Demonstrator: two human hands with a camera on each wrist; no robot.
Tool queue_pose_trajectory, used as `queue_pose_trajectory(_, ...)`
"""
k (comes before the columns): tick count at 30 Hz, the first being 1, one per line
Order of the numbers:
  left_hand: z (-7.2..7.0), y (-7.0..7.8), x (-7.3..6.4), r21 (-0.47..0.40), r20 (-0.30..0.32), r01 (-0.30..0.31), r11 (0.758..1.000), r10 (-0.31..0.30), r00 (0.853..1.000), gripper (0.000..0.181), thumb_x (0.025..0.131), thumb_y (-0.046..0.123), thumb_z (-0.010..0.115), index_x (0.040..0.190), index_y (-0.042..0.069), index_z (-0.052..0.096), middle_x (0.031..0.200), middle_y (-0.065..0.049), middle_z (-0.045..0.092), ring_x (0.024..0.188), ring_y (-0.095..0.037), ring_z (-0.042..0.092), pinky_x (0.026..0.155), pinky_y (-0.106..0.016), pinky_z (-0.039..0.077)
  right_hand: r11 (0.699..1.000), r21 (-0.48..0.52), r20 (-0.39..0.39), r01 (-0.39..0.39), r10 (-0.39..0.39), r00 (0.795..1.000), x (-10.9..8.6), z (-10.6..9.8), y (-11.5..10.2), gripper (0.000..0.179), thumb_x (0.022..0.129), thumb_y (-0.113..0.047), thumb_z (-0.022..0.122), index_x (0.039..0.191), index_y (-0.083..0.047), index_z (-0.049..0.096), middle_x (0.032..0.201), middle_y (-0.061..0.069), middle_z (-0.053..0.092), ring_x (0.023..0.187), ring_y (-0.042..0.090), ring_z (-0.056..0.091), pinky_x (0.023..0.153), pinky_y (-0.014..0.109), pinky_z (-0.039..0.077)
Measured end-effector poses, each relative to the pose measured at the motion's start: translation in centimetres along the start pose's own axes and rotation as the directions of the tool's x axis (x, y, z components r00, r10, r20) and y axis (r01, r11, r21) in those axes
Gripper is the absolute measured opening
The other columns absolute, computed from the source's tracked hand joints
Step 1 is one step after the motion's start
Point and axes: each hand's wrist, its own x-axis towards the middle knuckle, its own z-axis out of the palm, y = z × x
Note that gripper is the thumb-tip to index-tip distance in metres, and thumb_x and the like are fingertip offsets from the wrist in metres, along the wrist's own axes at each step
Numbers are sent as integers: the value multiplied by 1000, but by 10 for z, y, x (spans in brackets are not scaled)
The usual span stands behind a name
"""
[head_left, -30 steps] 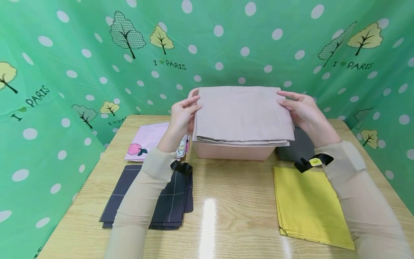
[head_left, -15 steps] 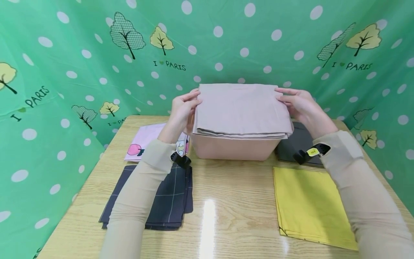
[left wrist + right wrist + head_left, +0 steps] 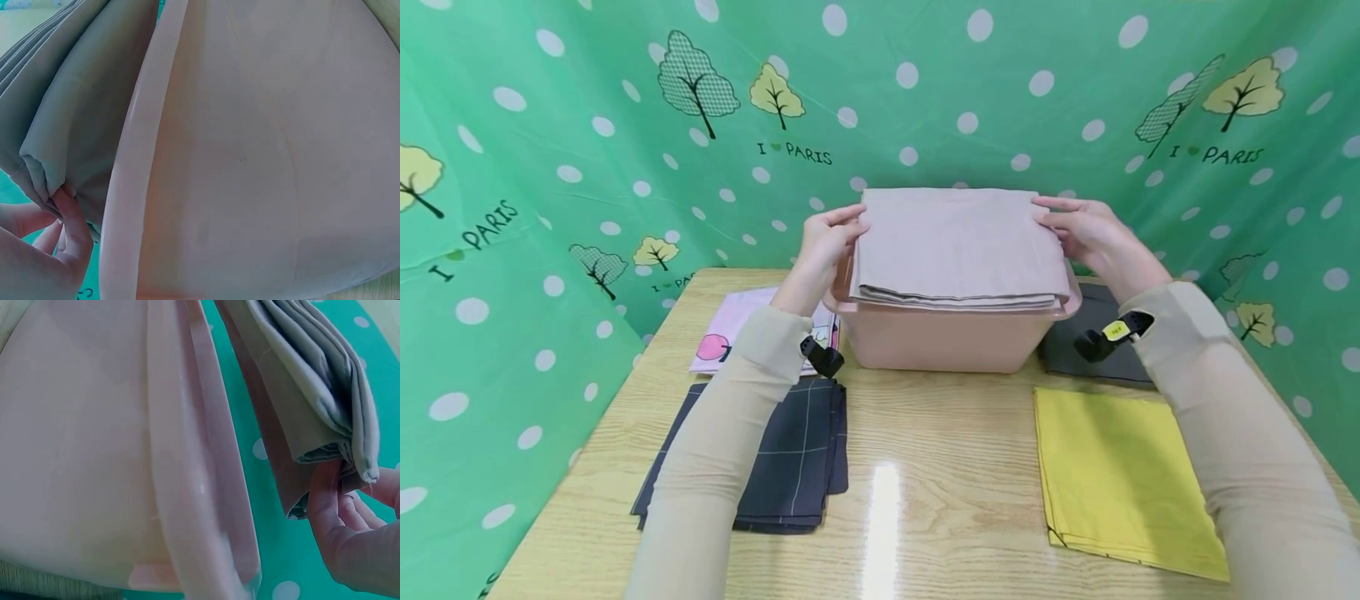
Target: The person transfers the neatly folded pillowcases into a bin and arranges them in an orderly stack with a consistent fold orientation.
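A folded light grey cloth, several layers thick, is held level over a pink plastic bin. My left hand pinches its left edge between thumb and fingers. On the opposite side my right hand grips the right edge the same way. Both wrist views show the folded layers just above the bin's rim, with the thumb against the cloth. The cloth covers most of the bin's mouth in the head view, so the inside is hidden.
Left of the bin lie a pink printed cloth and, nearer, a dark checked cloth. To the right are a dark grey cloth and a yellow cloth. A green dotted curtain hangs behind the wooden table.
Both hands have moved the grey cloth slightly up and away in the head view, so more of the bin's front and rim shows beneath it. The other cloths stay put.
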Motion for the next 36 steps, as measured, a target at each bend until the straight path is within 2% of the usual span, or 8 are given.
queue_pose_trajectory(10, 1, 0, 11, 41, 6, -7, 999, 6, 1000, 34, 81, 4, 62, 114, 12, 61, 111, -7, 60, 92, -12, 57, 80, -23, 47, 1000, 6, -12, -7, 7, 1000, 12, -1, 0, 56, 80, -8, 64, 131, -18, 45, 101, -2, 53, 71, 9, 59, 60, 22, 49)
queue_pose_trajectory(17, 0, -2, 17, 67, 13, -9, 998, 8, 1000, 34, 82, 2, 60, 115, 12, 61, 108, -7, 59, 84, -9, 56, 76, -21, 46, 999, -30, -43, -19, 17, 999, 18, 2, -1, 53, 81, -9, 63, 130, -19, 46, 105, -2, 51, 74, 9, 57, 61, 21, 49)
queue_pose_trajectory(22, 0, -4, 21, 110, 16, -11, 994, 9, 1000, 35, 82, 2, 60, 115, 12, 60, 110, -7, 59, 83, -9, 55, 74, -20, 46, 994, -106, -57, -15, 9, 998, 23, 4, 0, 51, 82, -11, 61, 131, -19, 45, 104, -2, 50, 79, 10, 54, 61, 20, 48)
queue_pose_trajectory(28, 0, -7, 25, 150, 15, 7, 989, -9, 1000, 36, 83, 2, 59, 116, 14, 60, 112, -7, 59, 89, -11, 56, 78, -22, 46, 988, -156, -65, -9, -2, 998, 28, 5, 4, 50, 84, -12, 58, 132, -16, 44, 99, -2, 51, 71, 7, 55, 59, 19, 46)
queue_pose_trajectory(36, 2, -12, 28, 185, 24, -18, 982, 14, 1000, 35, 83, -1, 57, 116, 11, 59, 112, -7, 59, 80, -8, 54, 72, -21, 46, 978, -206, -89, -13, -6, 996, 32, 5, 9, 48, 85, -13, 58, 131, -15, 45, 103, 0, 51, 71, 6, 56, 59, 17, 48)
